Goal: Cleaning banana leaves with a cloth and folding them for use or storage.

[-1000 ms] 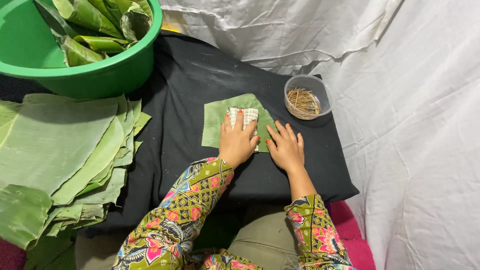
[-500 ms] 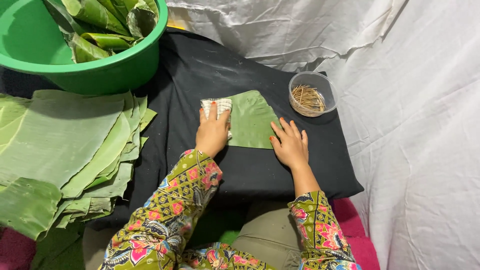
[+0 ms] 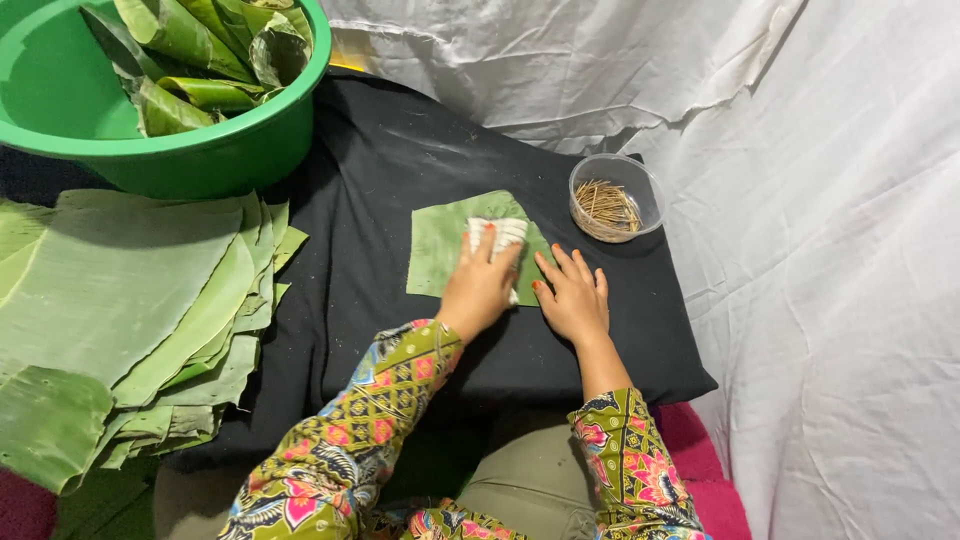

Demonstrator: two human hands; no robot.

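A black cloth-covered surface (image 3: 400, 150) carries a green basin (image 3: 230, 150) far left, stacked banana leaves (image 3: 120, 300) near left, one leaf piece (image 3: 440, 250) centre, and a clear cup (image 3: 640, 190) right.

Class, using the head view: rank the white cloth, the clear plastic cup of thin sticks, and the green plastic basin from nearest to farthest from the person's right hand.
Measured from the right hand:
1. White folded cloth, just to its left on the cut green leaf piece, under the left hand.
2. Clear plastic cup of thin sticks, up and slightly right, on the black cloth.
3. Green plastic basin, far upper left.
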